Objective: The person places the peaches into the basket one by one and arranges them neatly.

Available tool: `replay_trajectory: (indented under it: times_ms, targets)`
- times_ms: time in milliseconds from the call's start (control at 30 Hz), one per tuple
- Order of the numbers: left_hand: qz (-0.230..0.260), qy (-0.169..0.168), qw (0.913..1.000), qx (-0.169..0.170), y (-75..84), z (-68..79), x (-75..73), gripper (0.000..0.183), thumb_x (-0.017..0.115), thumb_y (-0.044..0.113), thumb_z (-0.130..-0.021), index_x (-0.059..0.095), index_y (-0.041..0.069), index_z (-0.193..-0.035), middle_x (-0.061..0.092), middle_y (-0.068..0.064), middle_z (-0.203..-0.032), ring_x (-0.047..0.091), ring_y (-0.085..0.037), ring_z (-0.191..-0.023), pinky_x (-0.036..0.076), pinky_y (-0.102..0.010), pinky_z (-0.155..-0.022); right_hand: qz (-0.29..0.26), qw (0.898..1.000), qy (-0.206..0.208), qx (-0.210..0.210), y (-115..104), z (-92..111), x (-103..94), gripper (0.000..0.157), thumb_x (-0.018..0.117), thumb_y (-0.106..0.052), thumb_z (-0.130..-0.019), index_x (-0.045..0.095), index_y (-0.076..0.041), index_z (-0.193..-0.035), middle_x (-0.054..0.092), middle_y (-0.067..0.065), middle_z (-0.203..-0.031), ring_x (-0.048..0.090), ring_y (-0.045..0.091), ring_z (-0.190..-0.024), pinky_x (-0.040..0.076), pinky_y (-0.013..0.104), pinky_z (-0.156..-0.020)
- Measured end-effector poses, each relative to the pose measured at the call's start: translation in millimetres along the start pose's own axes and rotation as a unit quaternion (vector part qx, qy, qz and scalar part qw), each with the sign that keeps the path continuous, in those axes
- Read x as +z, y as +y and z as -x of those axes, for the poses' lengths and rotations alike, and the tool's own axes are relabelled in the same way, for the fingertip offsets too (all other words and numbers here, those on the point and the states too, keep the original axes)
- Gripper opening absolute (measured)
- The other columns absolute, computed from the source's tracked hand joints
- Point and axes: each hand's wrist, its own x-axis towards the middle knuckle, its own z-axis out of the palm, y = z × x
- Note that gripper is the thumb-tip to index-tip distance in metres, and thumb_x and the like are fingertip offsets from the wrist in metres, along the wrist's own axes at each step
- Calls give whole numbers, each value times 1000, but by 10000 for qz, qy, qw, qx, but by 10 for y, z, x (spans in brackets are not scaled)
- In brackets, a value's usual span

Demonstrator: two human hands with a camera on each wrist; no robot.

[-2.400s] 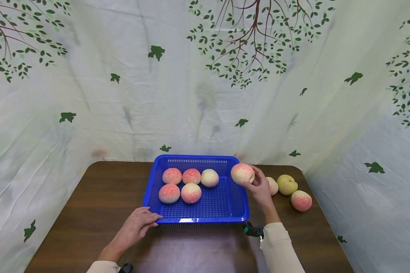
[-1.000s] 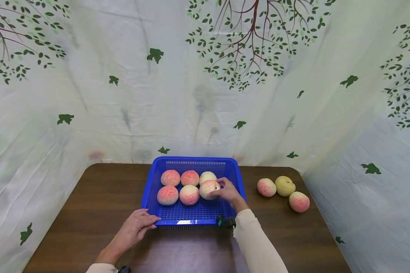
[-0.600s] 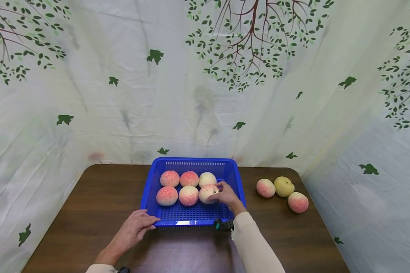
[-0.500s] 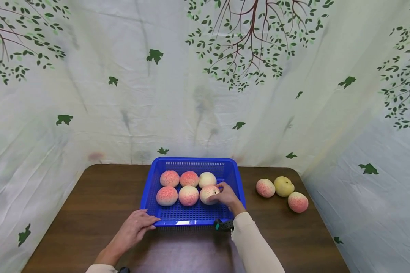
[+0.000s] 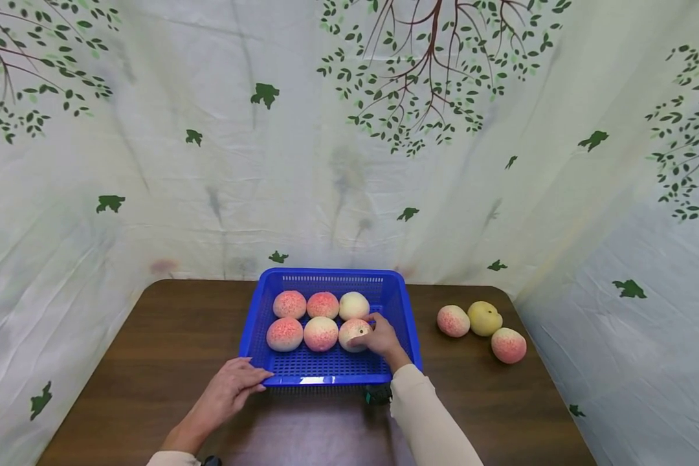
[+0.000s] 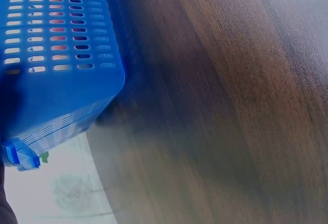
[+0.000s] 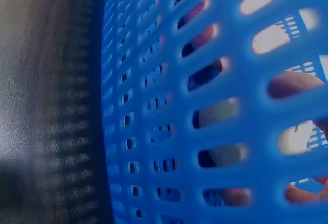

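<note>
A blue perforated plastic basket [image 5: 338, 380] stands on the table with several peaches in two rows. My right hand [image 5: 383, 341] reaches in over its right side, thumb and fingers around a pale pink-speckled peach [image 5: 352, 334] at the right of the front row. Behind that one lies a cream peach [image 5: 354, 305]; to its left is a pink-and-cream peach [image 5: 321, 334]. In the right wrist view, parts of the hand show through the slots of the basket wall [image 7: 246, 101]. My left hand [image 5: 233, 388] rests with extended fingers on the basket's front left corner.
On the brown wooden table [image 5: 180, 336], right of the basket, lie a pink peach [image 5: 453, 321], a yellow peach [image 5: 485, 318] and a redder peach [image 5: 509, 345]. A white curtain [image 5: 210, 181] printed with leaves and branches hangs behind the table and along both sides.
My right hand has carried the speckled peach from over the basket's right rim down into the front row. Lately hand and peach have barely shifted. The left hand stays at the corner.
</note>
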Motion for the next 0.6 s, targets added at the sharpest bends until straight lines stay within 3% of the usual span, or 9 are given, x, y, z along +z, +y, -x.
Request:
replay_trajectory:
  times_ms: [367,600]
  targets:
    - [0,12,10000,-9,8,-5,4,39,48,35,-97,75,7,-94,74,-1,-89,64,-16,-80,40,-34,-90,62,10000,-17,-72,21,7,4,62,90,-16,-61,56,0,-109,60,10,-95,54,23,-86,46,37,-76]
    - [-39,-87,9999,-88,21,-12,-14,34,54,31,-94,75,5,-94,74,-2,-90,65,-16,-81,41,-37,-87,57,10000,-35,-46,15,5,11,61,90,-16,-61,56,-1,-109,61,11,-98,54,24,-88,47,38,-79]
